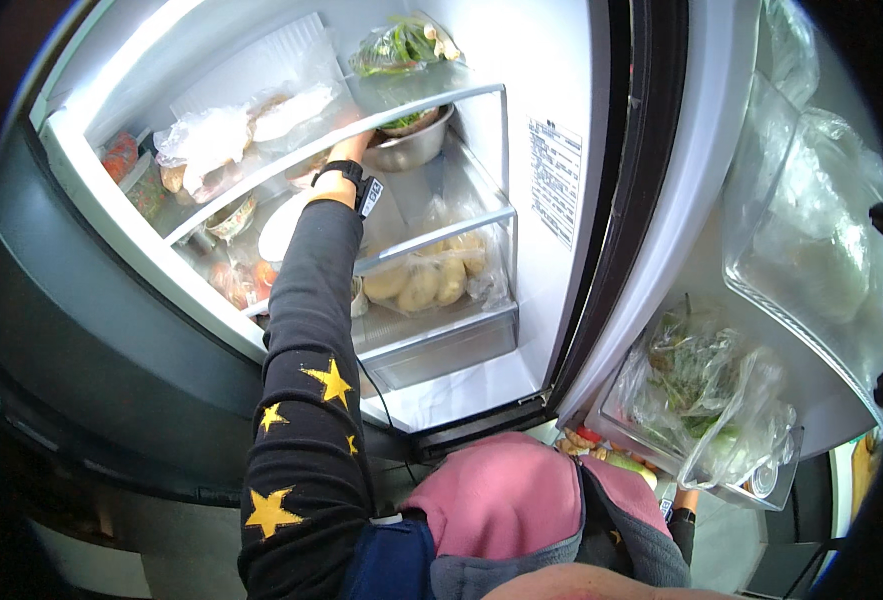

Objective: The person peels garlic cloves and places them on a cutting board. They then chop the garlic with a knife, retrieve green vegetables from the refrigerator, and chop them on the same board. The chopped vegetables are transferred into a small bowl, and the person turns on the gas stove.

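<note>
My left hand (351, 148) reaches under a glass shelf (441, 91) inside an open refrigerator. It is beside a metal bowl (411, 152) that holds green leaves and something brown. My left fingers are blurred behind the glass, so their grip cannot be made out. Below the wrist lies a white round plate or lid (282, 229), partly covered by my sleeve. Low on the right, my right hand (687, 499) is at the underside of the door bin (734, 496); its fingers are mostly hidden.
Plastic bags (220, 142) and bagged greens (404, 46) lie on the upper shelf. Lower down are a patterned bowl (231, 217) and a bag of potatoes (426, 281). Bagged herbs (693, 367) fill the lower door bin. A clear bag (816, 195) occupies the upper bin.
</note>
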The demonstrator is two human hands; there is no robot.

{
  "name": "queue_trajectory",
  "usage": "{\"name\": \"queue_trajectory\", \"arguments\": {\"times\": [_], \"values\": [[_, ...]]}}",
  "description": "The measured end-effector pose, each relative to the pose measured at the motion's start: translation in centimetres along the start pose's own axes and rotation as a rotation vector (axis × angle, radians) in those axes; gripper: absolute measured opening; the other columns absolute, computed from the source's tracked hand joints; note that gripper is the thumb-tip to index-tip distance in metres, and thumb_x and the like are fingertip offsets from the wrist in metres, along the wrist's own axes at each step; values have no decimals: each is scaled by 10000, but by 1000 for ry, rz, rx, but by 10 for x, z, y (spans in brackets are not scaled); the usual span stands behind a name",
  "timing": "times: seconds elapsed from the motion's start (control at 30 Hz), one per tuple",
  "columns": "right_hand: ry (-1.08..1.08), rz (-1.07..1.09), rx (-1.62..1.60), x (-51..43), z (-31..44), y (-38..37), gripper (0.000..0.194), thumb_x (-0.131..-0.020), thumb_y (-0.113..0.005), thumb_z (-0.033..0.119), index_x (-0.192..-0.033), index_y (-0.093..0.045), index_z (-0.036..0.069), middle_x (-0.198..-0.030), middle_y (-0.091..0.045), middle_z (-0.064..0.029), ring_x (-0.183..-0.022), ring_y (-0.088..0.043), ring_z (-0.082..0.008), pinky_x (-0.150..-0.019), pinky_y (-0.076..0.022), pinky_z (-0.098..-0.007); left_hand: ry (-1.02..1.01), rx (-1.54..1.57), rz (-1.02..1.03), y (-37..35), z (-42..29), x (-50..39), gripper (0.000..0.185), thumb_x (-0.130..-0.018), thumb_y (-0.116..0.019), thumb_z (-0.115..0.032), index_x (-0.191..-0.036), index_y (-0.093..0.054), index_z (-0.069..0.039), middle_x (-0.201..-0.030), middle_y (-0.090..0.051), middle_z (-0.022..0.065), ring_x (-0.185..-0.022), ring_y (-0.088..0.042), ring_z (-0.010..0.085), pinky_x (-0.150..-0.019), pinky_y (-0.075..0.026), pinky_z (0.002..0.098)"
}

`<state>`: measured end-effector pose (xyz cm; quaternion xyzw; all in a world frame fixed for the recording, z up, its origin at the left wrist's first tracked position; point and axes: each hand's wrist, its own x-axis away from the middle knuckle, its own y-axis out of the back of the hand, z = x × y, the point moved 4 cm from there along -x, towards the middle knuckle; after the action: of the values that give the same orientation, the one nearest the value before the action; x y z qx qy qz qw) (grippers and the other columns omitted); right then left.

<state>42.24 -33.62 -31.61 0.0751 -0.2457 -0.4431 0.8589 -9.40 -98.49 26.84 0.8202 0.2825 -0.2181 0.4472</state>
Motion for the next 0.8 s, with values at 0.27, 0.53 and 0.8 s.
{"name": "queue_trajectory", "arguments": {"times": [0.27, 0.53, 0.8], "values": [[68, 0, -40, -18, 20, 12, 261, -956, -491, 184, -1160, -607, 71, -1124, -629, -101, -1016, -605, -276, -799, -508, -422, -191, 438, -580, 20, 7, 36, 230, -836, -633, -224, -889, -717, -17, -897, -713, 187, -841, -685, 307, -779, -528, 413], [41, -8, -137, -27, 44, 17, 256, -954, -488, 175, -1149, -614, 67, -1113, -634, -104, -1008, -610, -280, -792, -510, -425, -70, 796, -131, 38, 20, 82, 275, -946, -639, -251, -1075, -692, -14, -1023, -713, 73, -898, -654, 128, -798, -511, 270], [20, 11, -188, -36, 27, 33, 252, -953, -486, 166, -1139, -622, 63, -1103, -639, -108, -1000, -615, -283, -784, -513, -428, 117, 1174, -211, 62, 16, 321, 223, -1025, -483, -168, -1007, -621, 6, -861, -624, 58, -765, -593, 133, -710, -484, 272]]}}
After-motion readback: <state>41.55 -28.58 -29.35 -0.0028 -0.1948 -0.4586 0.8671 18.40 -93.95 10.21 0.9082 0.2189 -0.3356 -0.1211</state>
